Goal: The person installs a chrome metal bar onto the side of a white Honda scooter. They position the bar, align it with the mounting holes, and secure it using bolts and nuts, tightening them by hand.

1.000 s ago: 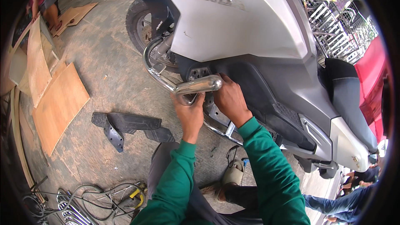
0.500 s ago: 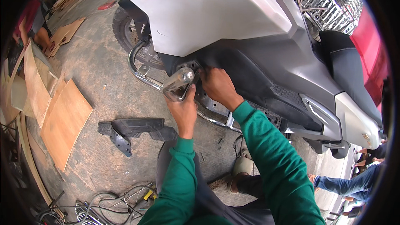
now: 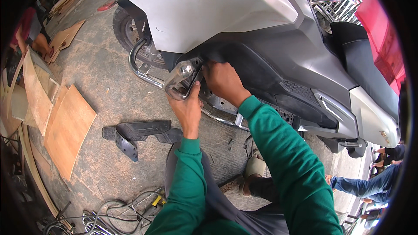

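My left hand (image 3: 187, 111) grips a shiny chrome bracket with a rounded tube end (image 3: 179, 75) from below, its thumb along the edge. The bracket sits against the lower side of a silver and dark grey scooter (image 3: 209, 13). Close to its right, my right hand (image 3: 225, 82) is closed with the fingertips pressed in at the scooter's black lower panel (image 3: 257, 67). Whatever those fingers hold is hidden. A bent chrome guard bar (image 3: 134, 66) runs along the scooter's lower edge, passing behind my left hand.
Black plastic footboard pieces (image 3: 143, 130) lie on the concrete floor. Plywood sheets (image 3: 69, 130) stand at the left, near another person (image 3: 30, 32). Cables (image 3: 117, 211) and metal rods lie at the lower left. A sandalled foot (image 3: 254, 167) rests below the scooter; another person's jeans (image 3: 365, 187) show at right.
The view has shifted slightly, so the scooter sits a little higher and further left. Both hands stay at the bracket, my right fingers still at the panel beside it.
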`<state>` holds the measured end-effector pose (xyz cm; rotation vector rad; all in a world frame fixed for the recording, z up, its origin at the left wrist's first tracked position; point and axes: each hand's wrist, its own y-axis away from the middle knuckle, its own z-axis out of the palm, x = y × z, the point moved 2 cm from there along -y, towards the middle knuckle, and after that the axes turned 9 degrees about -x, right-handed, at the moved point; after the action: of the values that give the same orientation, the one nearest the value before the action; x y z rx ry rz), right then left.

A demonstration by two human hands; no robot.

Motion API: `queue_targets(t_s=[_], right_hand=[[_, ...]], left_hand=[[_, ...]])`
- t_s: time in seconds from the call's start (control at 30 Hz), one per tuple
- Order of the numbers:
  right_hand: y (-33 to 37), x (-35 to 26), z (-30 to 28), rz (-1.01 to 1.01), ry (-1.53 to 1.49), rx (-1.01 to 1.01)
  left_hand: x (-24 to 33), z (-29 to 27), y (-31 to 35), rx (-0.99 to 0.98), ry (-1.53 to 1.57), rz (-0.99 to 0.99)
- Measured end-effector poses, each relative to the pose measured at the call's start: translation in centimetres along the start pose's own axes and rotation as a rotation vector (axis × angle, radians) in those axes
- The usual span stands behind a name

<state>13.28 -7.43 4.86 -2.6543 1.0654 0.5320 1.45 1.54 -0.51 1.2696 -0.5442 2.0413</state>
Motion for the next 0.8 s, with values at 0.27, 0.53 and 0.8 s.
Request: queue_targets(t_s=[0.27, 0.53, 0.8], right_hand=[[0.0, -0.7, -1.8, -0.071, 0.018, -0.107], [1.6, -0.5, -3.0, -0.210, 0.077, 0.044], [2.5, 0.0, -0.9, -0.190, -0.080, 0.236]], left_hand=[[-0.3, 0.0, 0.4, 0.046, 0.023, -0.019], [-0.4, 0.2, 0.6, 0.026, 0.052, -0.006], [-0.3, 0.1, 0.7, 0.008, -0.077, -0.040]])
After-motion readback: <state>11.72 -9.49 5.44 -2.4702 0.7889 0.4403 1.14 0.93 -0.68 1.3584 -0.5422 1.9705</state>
